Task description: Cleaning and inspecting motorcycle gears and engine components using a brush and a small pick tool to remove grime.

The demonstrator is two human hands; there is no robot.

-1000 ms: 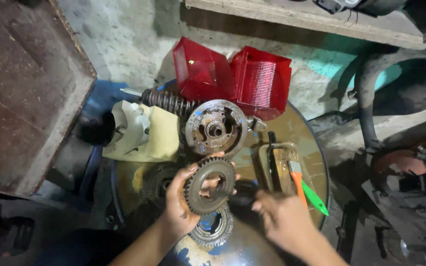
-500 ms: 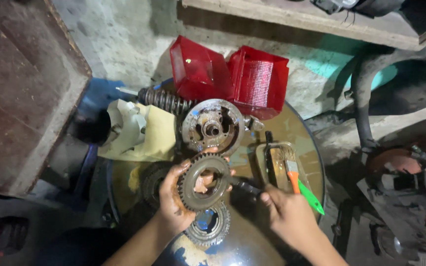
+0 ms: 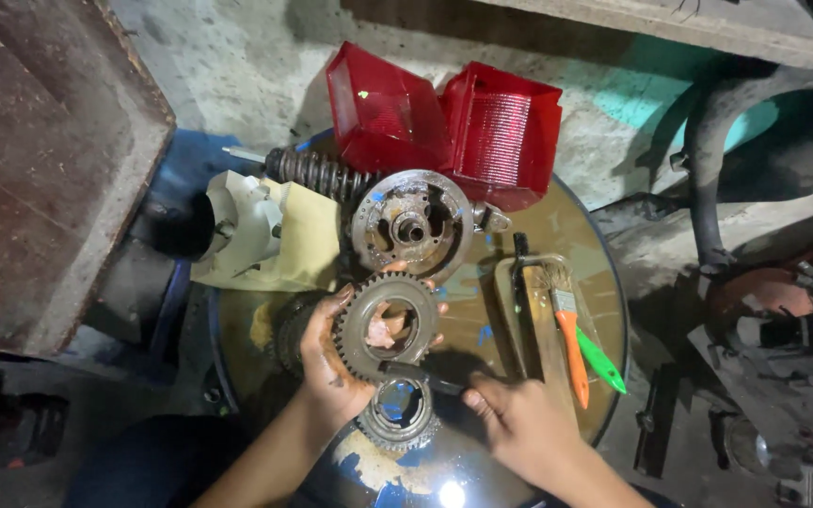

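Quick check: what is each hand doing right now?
Left hand: closed on the toothed gear, holding it up.
Right hand: closed on a thin dark tool that touches the gear's lower edge.

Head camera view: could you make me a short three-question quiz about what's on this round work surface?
1. True or false: the left hand holds a toothed gear.
2. Which colour are the two plastic lamp covers at the back: A green, B red, C white?
3. Fill in: the brush lying right of the gear has an ___ handle.

Key: 1 true; 2 B; 3 orange.
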